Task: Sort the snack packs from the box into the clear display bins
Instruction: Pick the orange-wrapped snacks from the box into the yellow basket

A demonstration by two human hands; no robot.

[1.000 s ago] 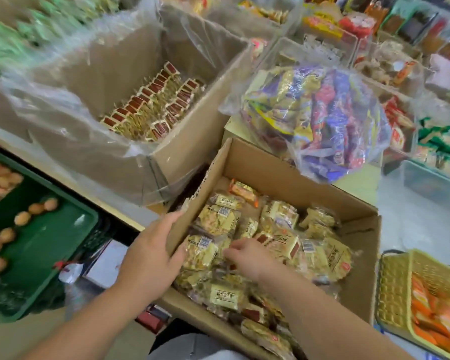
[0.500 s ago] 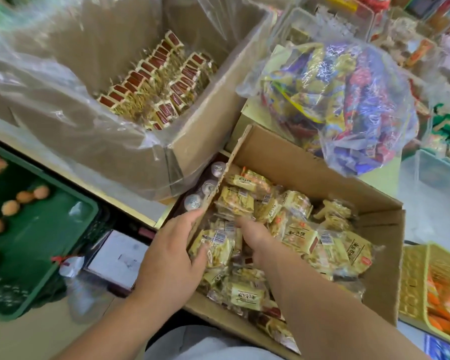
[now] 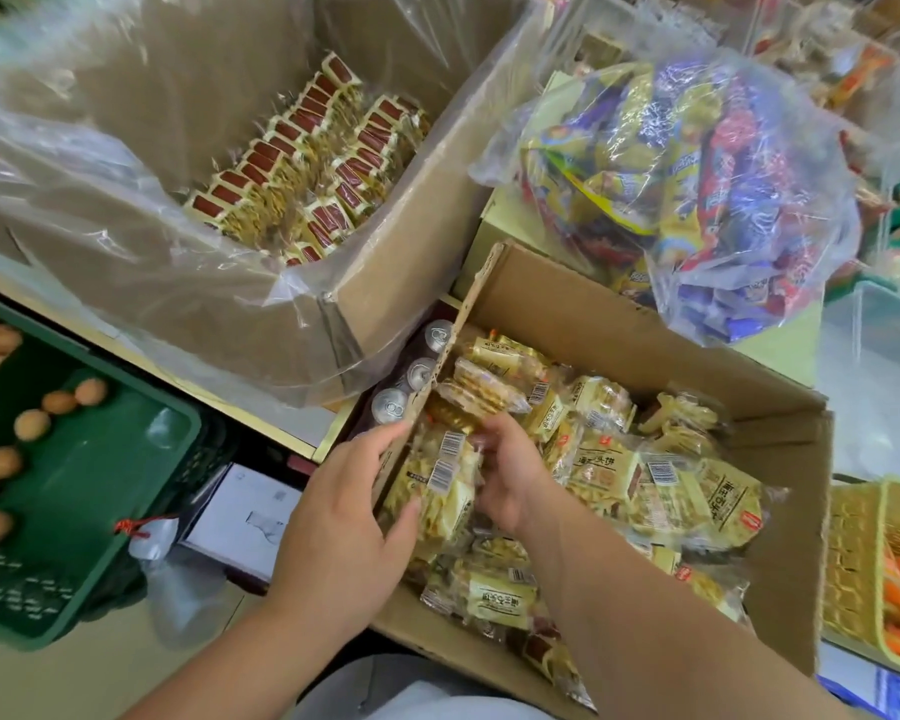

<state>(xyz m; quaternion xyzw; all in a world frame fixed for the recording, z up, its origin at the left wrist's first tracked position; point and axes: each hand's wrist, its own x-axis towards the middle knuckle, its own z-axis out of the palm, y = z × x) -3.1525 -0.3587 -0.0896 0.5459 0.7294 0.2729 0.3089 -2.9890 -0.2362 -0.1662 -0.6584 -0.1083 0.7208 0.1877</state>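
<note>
An open cardboard box (image 3: 614, 324) in front of me holds several clear-and-yellow snack packs (image 3: 661, 485). My left hand (image 3: 344, 532) grips the box's left wall, thumb inside against a stack of packs (image 3: 437, 485). My right hand (image 3: 510, 475) is inside the box, fingers closed on that same stack from the right. Clear display bins (image 3: 884, 356) stand at the right and along the top edge.
A larger plastic-lined carton (image 3: 385, 272) with red-labelled packs sits at upper left. A clear bag of colourful snacks (image 3: 697, 189) lies behind the box. Drink cans (image 3: 406, 387) stand beside the box's left wall. Green tray with round pastries (image 3: 74, 491) at left, yellow basket (image 3: 863, 563) at right.
The view has shifted closer and lower over the box. My right hand moved left towards the box wall and closed on a stack of packs; my left hand stayed on the wall.
</note>
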